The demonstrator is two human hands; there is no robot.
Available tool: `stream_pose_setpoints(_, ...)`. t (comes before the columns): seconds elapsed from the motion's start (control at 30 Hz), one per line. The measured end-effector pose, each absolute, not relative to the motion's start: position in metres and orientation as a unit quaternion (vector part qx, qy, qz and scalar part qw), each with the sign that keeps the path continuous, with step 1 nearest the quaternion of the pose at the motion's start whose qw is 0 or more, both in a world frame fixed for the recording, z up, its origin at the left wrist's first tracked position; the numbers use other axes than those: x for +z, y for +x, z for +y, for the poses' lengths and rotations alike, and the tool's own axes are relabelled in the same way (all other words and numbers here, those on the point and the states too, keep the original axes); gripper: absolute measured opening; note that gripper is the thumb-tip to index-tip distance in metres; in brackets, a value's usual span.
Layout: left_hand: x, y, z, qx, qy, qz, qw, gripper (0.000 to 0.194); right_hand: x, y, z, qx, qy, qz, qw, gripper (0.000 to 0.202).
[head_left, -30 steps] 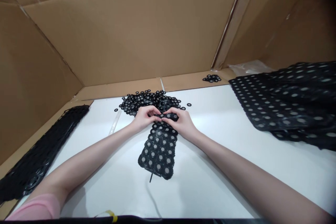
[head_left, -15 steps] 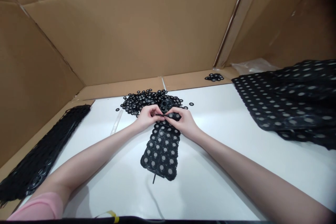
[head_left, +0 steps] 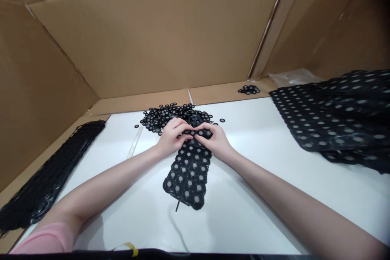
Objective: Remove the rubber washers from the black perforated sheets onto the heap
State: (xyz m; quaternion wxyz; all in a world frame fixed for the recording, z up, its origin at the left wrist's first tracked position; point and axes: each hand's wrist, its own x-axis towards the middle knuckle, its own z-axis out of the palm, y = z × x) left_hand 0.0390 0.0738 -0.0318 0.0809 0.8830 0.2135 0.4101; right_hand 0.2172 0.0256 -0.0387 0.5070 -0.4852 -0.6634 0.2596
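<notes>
A narrow black strip with rows of pale grey dots (head_left: 189, 174) lies on the white table, its lower end toward me and its upper end between my hands. My left hand (head_left: 174, 137) pinches the strip's upper edge from the left, thumb and fingers closed on it. From the right, my right hand (head_left: 213, 140) pinches the same edge, its fingertips close to those of the left. Just behind the hands is a heap of small black rings (head_left: 158, 118), partly hidden by them.
A clear ruler-like strip (head_left: 134, 142) lies left of the heap. At the left edge is a long black bundle (head_left: 51, 174). A large dotted black sheet (head_left: 332, 118) covers the right side. A few rings (head_left: 249, 89) sit near the cardboard wall (head_left: 170, 32).
Both hands remain at the strip's upper end, with the left fingers slightly higher. The upper part of the strip has shifted a little to the right.
</notes>
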Motion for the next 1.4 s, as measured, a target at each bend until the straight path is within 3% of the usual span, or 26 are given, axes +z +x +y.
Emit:
stream_pose_setpoints(0.13,-0.030,0.040,0.070,0.402,0.881,0.229,0.092,0.016,-0.039,0.215,0.023,0.253,-0.476,-0.684,0.490,0.009)
stream_pose_setpoints(0.37,-0.022,0.046,0.074,0.435,0.715,0.363,0.409,0.007,-0.037,0.210,0.022,0.245,-0.486,-0.672,0.501,0.013)
stream_pose_setpoints(0.47,-0.019,0.044,0.089,0.470,0.643,0.385,0.466,0.011,-0.036,0.209,0.020,0.255,-0.482,-0.672,0.501,0.020)
stream_pose_setpoints(0.67,-0.004,0.009,0.137,0.610,0.575,0.397,0.373,0.013,-0.034,0.211,0.015,0.275,-0.494,-0.663,0.491,0.026)
stream_pose_setpoints(0.83,-0.017,-0.009,0.153,0.488,0.713,0.465,0.192,0.015,-0.034,0.216,0.015,0.342,-0.445,-0.670,0.487,0.042)
stream_pose_setpoints(1.0,-0.014,0.007,0.126,0.482,0.738,0.468,0.061,0.037,-0.041,0.216,0.021,0.390,-0.482,-0.591,0.516,0.033)
stream_pose_setpoints(1.2,-0.007,0.040,0.073,0.337,0.924,0.150,0.100,0.026,-0.048,0.215,0.023,0.370,-0.480,-0.603,0.519,0.024)
stream_pose_setpoints(1.4,-0.024,0.050,0.058,0.390,0.901,0.187,0.036,0.020,-0.044,0.210,0.020,0.354,-0.463,-0.633,0.509,0.015)
